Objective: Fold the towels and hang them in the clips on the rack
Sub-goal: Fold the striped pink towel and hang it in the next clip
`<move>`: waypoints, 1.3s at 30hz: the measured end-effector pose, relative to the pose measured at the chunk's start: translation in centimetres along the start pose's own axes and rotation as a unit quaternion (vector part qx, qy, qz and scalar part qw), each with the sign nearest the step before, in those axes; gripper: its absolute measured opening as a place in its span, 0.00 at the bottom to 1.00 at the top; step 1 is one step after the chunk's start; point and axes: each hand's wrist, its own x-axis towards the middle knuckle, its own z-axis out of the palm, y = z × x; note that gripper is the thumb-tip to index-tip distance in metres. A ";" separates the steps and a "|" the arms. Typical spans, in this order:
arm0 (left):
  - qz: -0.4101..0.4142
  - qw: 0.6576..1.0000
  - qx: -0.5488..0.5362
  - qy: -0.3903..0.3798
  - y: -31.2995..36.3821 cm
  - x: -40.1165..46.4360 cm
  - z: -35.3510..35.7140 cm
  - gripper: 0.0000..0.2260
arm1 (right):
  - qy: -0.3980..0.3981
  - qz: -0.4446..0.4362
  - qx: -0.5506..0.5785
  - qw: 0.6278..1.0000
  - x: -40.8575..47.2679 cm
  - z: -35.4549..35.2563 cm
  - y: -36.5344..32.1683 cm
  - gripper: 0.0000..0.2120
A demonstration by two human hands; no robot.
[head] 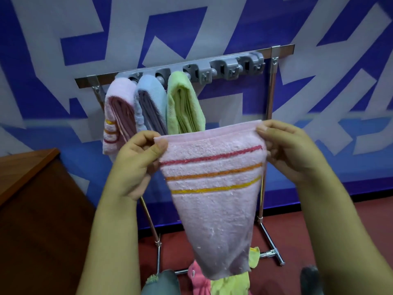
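Observation:
I hold a pink towel with red, orange and yellow stripes up in front of the rack. My left hand pinches its upper left corner and my right hand pinches its upper right corner; the towel hangs down, narrowing toward the floor. Behind it stands a metal rack carrying a grey clip bar. Three folded towels hang from the left clips: a pink striped towel, a blue towel and a green towel. The clips on the right hold nothing.
Loose towels lie on the red floor below the rack, a pink one and a yellow-green one. A brown wooden cabinet stands at the left. A blue and white patterned wall is behind the rack.

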 end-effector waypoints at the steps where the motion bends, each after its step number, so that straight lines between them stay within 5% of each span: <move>1: -0.044 0.999 -0.009 0.013 -0.7 0.3 0.1 0.04 | 0.017 0.030 0.005 0.999 0.3 0.1 0.5 0.08; 5: -0.137 0.987 -0.021 0.087 -3.0 0.5 1.3 0.08 | 0.081 0.076 -0.034 0.993 0.9 0.2 3.0 0.09; 10: -0.126 0.986 -0.039 0.101 -3.6 -0.6 3.6 0.09 | 0.152 0.025 -0.111 0.982 0.5 1.1 4.2 0.10; 19: -0.060 0.996 0.024 0.062 -2.2 -2.7 7.5 0.03 | 0.068 -0.066 -0.239 0.966 -2.4 4.6 3.8 0.04; 39: -0.047 0.997 0.049 0.023 -0.1 -5.1 8.1 0.14 | 0.098 -0.218 -0.350 0.906 -3.3 5.1 4.4 0.09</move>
